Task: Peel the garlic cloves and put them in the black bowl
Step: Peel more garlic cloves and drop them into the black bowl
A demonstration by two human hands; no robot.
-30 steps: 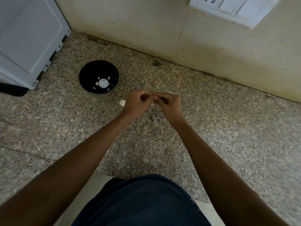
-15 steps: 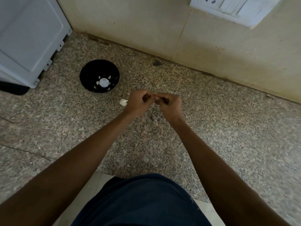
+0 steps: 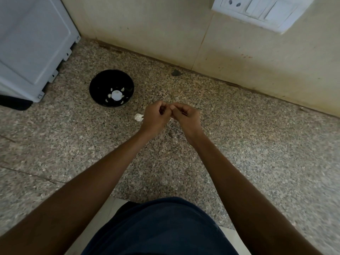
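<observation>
While both hands stay pinched together over the table [image 3: 239, 144], nothing shifts: left hand [image 3: 155, 116] and right hand [image 3: 185, 117] still grip a mostly hidden garlic clove; black bowl [image 3: 97, 83] awaits it.

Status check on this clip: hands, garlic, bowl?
Left hand and right hand pinched together over counter, clove hidden. Black bowl holds peeled cloves. Garlic piece beside left hand. Nothing blocking.

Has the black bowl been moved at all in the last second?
No. The black bowl sits at the same spot on the counter, the same gap from the grey appliance beside it.
</observation>
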